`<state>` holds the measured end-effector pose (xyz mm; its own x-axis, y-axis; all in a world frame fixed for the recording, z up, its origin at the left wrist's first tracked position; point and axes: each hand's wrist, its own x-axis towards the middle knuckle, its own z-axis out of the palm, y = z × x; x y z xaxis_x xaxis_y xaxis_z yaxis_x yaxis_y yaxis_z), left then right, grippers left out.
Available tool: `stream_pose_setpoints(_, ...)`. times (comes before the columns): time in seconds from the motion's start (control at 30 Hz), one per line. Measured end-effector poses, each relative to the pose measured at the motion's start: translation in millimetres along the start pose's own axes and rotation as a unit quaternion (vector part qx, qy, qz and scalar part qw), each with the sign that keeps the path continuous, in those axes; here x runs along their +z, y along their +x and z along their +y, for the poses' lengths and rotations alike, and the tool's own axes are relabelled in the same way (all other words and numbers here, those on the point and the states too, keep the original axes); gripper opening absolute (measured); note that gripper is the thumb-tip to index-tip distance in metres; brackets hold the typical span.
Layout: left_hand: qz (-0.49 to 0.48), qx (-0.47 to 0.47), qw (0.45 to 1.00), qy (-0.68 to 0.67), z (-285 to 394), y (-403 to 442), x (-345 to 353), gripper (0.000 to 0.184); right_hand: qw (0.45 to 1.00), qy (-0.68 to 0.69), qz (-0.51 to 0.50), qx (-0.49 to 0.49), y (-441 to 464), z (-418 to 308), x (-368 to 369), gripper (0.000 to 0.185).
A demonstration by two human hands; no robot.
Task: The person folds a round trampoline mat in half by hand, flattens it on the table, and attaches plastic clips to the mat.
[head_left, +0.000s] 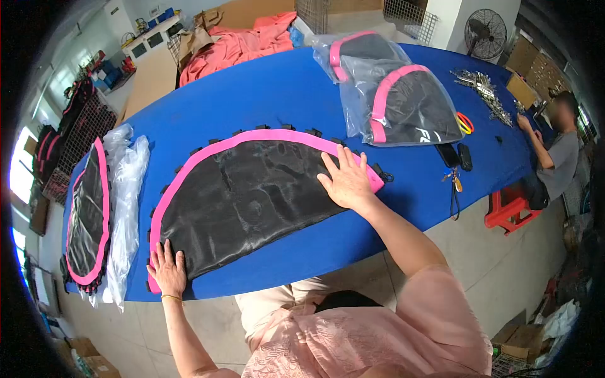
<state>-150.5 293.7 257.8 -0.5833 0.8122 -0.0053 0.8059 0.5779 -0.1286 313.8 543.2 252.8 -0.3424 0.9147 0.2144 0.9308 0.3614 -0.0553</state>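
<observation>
A half-round black mesh panel [252, 195] with a pink border lies flat before me, small black tabs along its curved edge. My left hand [168, 269] rests on its lower left corner, fingers stretched out. Spread over the right end of the border is my right hand [346, 179], palm down. Just beyond its fingers, black clips or cord [383, 174] stick out at the panel's right corner. Neither hand grips anything.
Pink-edged panels in clear bags [413, 104] lie at the back right. At left are another panel [88, 214] and clear plastic bags [126, 214]. A phone [447, 154], keys [452, 179] and metal parts [485, 91] sit on the blue table [252, 94]. A person [558, 151] works at right.
</observation>
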Motion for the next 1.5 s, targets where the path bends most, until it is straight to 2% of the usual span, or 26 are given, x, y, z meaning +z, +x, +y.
stream_pose_setpoints(0.17, 0.020, -0.007, 1.000, 0.003, 1, -1, -5, 0.061, 1.000, 0.008, 0.010, -0.013, 1, 4, 7, 0.064)
stream_pose_setpoints(0.23, 0.068, -0.012, 0.997, -0.018, 0, 0, -2, 0.057, 1.000, 0.008, 0.011, -0.012, 1, 8, -1, 0.063)
stream_pose_setpoints(0.3, 0.147, 0.015, 0.988, -0.053, 1, -1, 0, 0.057, 0.999, 0.040, -0.004, -0.035, 2, 11, -12, 0.061)
stream_pose_setpoints(0.43, 0.250, 0.160, 0.946, -0.133, 69, -40, -37, 0.050, 0.988, 0.114, 0.095, -0.054, 0, 20, -39, 0.051)
stream_pose_setpoints(0.5, 0.242, 0.227, 0.929, -0.167, 108, -62, -53, 0.050, 0.968, 0.127, 0.207, -0.058, -6, 35, -51, 0.039)
stream_pose_setpoints(0.57, 0.240, 0.283, 0.911, -0.179, 137, -78, -58, 0.050, 0.950, 0.165, 0.264, -0.031, -20, 58, -66, 0.031)
stream_pose_setpoints(0.63, 0.218, 0.312, 0.902, -0.203, 158, -86, -56, 0.049, 0.943, 0.175, 0.281, 0.041, -36, 85, -57, 0.029)
stream_pose_setpoints(0.7, 0.195, 0.327, 0.901, -0.207, 171, -89, -48, 0.049, 0.955, 0.171, 0.229, 0.087, -52, 115, -35, 0.028)
stream_pose_setpoints(0.8, 0.163, 0.327, 0.907, -0.207, 181, -90, -35, 0.050, 0.963, 0.180, 0.195, 0.057, -72, 125, -14, 0.027)
stream_pose_setpoints(0.87, 0.153, 0.330, 0.911, -0.195, 182, -88, -29, 0.050, 0.977, 0.058, 0.205, -0.005, -77, 120, -12, 0.028)
stream_pose_setpoints(0.9, 0.142, 0.328, 0.914, -0.194, 182, -87, -28, 0.051, 0.976, 0.083, 0.203, -0.005, -77, 126, -4, 0.028)
stream_pose_setpoints(1.03, 0.150, 0.318, 0.913, -0.204, 185, -86, -20, 0.052, 0.975, 0.128, 0.177, 0.034, -75, 118, -21, 0.022)
stream_pose_setpoints(1.13, 0.153, 0.310, 0.916, -0.205, 187, -87, -17, 0.051, 0.967, 0.158, 0.147, 0.133, -75, 119, -23, 0.021)
stream_pose_setpoints(1.23, 0.158, 0.308, 0.916, -0.205, 187, -88, -16, 0.050, 0.943, 0.188, 0.209, 0.179, -78, 131, -24, 0.016)
stream_pose_setpoints(1.3, 0.159, 0.304, 0.916, -0.208, 187, -88, -16, 0.050, 0.914, 0.258, 0.249, 0.187, -80, 124, -40, 0.015)
stream_pose_setpoints(1.37, 0.164, 0.309, 0.914, -0.208, 187, -89, -16, 0.049, 0.894, 0.319, 0.259, 0.178, -77, 105, -54, 0.015)
stream_pose_setpoints(1.43, 0.171, 0.309, 0.912, -0.209, 188, -88, -13, 0.047, 0.884, 0.384, 0.235, 0.128, -73, 67, -69, 0.016)
stream_pose_setpoints(1.5, 0.177, 0.306, 0.911, -0.214, 189, -87, -11, 0.046, 0.900, 0.393, 0.180, 0.066, -68, 27, -73, 0.015)
